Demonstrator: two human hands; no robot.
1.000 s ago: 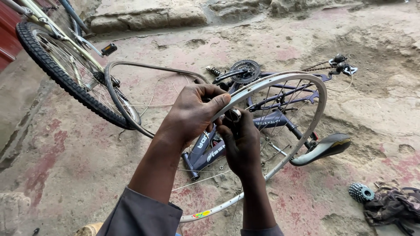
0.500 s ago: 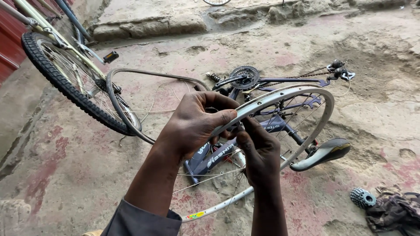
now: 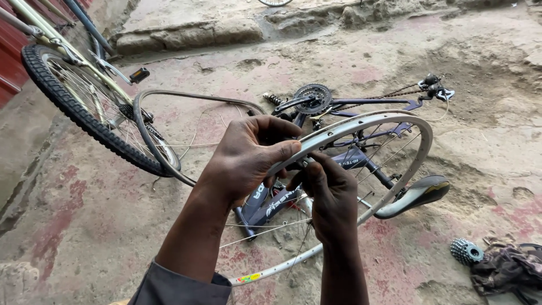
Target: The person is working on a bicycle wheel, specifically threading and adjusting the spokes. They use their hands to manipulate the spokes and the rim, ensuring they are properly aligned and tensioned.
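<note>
Two bare hands work on a silver bicycle wheel rim (image 3: pixel 415 133) held up over the ground. Left hand (image 3: pixel 248 155) wraps the near arc of the rim, fingers curled together and clamped over its edge. Right hand (image 3: pixel 330 195) sits just under and inside the rim, fingertips pinched together on something small at a spoke end; what exactly they pinch is hidden by the fingers. Thin spokes (image 3: pixel 265 229) fan loosely from the rim, some hanging free.

Judging from this, the work is at a spoke's seat in the rim, and it goes best with the left hand keeping the rim steady while the right turns in small, even amounts, so the loose spokes do not tangle or bend.

Beneath the rim lies a purple bicycle frame (image 3: pixel 361 104) with its chainring (image 3: pixel 311 97) and a black saddle (image 3: pixel 418 192). A second bare rim (image 3: pixel 169 96) lies just beside it, near the tyred wheel (image 3: pixel 84 113) of a standing bicycle. A sprocket cluster (image 3: pixel 466 251) rests by a dark rag (image 3: pixel 508 265). All of it sits on rough, cracked concrete ground (image 3: pixel 84 226) stained reddish, outdoors.
</note>
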